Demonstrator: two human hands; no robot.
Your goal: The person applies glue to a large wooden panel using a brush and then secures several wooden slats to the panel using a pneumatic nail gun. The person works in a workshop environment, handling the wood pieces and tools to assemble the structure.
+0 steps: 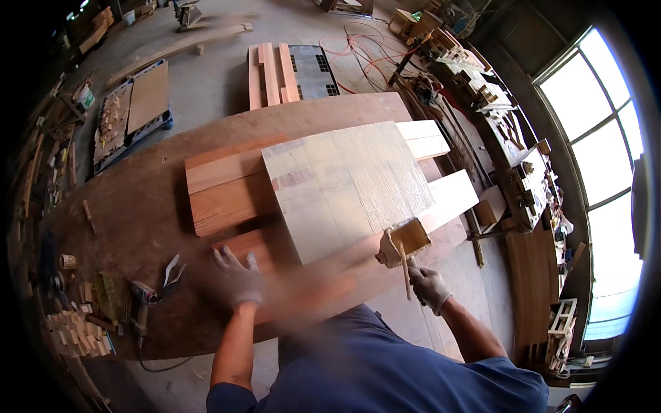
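Note:
A pale rectangular panel (330, 182) lies over several reddish and light planks on the worktable; its right part has a wet-looking, streaky sheen. My gloved left hand (241, 277) rests with fingers spread at a reddish board (241, 249) near the panel's lower left corner. At the near right, my gloved right hand (430, 289) is closed round the handle of a square, crusted container (413, 237), held over the panel's near right edge. A thin wooden stick (405, 272) hangs down along its side. What the container holds cannot be made out clearly.
The brown worktable (131, 227) carries pliers (172, 272), a small can (143, 292) and wood offcuts (79, 337) on its left. Stacked planks (272, 76) stand beyond its far edge. A cluttered bench (509, 138) runs along the right; a red hose (358, 48) lies on the floor.

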